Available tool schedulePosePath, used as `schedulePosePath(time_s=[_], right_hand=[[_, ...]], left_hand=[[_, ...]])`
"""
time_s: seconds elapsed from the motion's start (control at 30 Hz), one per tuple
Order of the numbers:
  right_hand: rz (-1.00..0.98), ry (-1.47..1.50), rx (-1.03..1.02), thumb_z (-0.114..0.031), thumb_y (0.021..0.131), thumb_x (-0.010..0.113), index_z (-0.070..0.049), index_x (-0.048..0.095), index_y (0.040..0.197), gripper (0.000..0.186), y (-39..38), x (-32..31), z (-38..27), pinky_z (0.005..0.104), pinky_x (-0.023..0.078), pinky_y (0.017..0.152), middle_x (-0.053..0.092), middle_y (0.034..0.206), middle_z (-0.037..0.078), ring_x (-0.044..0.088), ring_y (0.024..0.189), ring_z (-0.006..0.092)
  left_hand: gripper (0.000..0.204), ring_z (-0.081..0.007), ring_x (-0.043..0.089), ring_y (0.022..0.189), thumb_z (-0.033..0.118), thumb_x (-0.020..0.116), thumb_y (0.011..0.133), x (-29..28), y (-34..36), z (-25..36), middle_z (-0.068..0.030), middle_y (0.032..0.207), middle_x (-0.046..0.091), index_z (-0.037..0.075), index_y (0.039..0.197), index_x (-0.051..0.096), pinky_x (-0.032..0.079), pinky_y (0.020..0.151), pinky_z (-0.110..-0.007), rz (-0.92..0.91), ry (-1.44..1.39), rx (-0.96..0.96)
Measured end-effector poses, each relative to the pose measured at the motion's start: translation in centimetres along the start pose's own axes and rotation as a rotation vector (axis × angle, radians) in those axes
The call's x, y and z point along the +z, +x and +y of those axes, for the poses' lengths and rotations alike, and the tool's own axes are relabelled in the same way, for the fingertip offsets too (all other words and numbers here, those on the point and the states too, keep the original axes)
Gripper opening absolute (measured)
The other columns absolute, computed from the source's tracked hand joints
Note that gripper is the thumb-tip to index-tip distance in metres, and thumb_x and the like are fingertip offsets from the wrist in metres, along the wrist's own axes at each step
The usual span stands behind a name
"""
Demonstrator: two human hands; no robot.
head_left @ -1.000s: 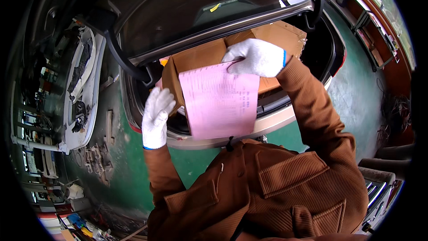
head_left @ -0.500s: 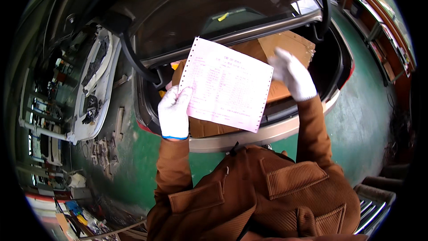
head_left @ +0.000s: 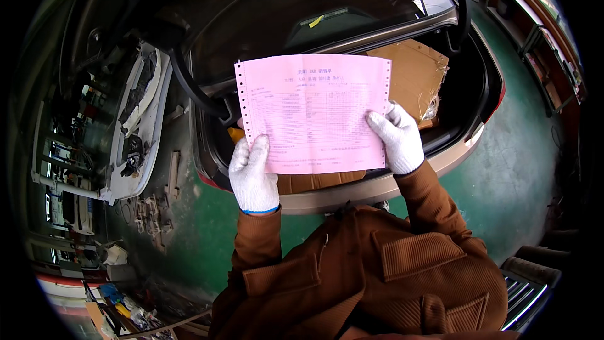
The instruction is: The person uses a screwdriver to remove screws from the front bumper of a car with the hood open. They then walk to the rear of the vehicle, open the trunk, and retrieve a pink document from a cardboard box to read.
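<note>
A pink printed form [head_left: 314,119] with punched holes down both side edges is held up flat in front of me. My left hand [head_left: 253,176], in a white knit glove with a blue cuff edge, pinches its lower left corner. My right hand [head_left: 399,138], gloved in white too, grips the right edge with the thumb on the front. Behind the sheet is an open car trunk with a cardboard box [head_left: 412,75] in it. Some more cardboard [head_left: 318,182] shows below the sheet's lower edge; the form hides the rest.
The raised trunk lid [head_left: 270,12] arches over the far side, and the rear bumper [head_left: 352,194] lies between me and the trunk. A white car panel [head_left: 139,119] and loose parts [head_left: 151,214] are on the left. Shelving [head_left: 535,44] stands at the far right on the green floor [head_left: 516,170].
My right hand has come down and taken hold of the form's right edge. The tilted sheet has been levelled and now faces me more squarely. My left hand has kept its grip.
</note>
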State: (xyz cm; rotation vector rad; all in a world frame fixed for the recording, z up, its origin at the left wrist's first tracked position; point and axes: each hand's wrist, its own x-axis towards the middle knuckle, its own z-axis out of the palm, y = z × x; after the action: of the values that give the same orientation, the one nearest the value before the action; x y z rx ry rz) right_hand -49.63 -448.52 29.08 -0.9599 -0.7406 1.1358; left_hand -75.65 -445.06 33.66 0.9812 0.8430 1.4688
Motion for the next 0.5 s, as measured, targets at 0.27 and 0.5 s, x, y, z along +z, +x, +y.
schedulePosePath(time_s=[0.27,0.5], right_hand=[[-0.042,0.011,-0.016,-0.011,0.097,0.071,0.002,0.064,0.111,0.02,0.7,0.0,-2.0,0.026,0.056,0.076,0.07,0.097,0.005,0.065,0.081,0.0088],[-0.061,-0.038,0.017,-0.011,0.096,0.072,0.001,0.067,0.109,0.018,1.3,0.0,-1.7,0.0264,0.056,0.077,0.072,0.096,0.005,0.065,0.081,0.0094]], left_hand=[[0.059,-0.0228,0.06,0.122,0.033,0.063,0.102,-3.5,1.1,1.1,-0.0162,0.134,0.062,-0.008,0.141,0.05,0.046,0.106,-0.036,-0.243,0.069,-0.029],[0.023,-0.0161,0.064,0.093,0.006,0.064,0.098,-4.7,1.4,2.4,-0.0108,0.104,0.068,-0.009,0.115,0.068,0.051,0.086,-0.029,-0.257,0.303,-0.067]])
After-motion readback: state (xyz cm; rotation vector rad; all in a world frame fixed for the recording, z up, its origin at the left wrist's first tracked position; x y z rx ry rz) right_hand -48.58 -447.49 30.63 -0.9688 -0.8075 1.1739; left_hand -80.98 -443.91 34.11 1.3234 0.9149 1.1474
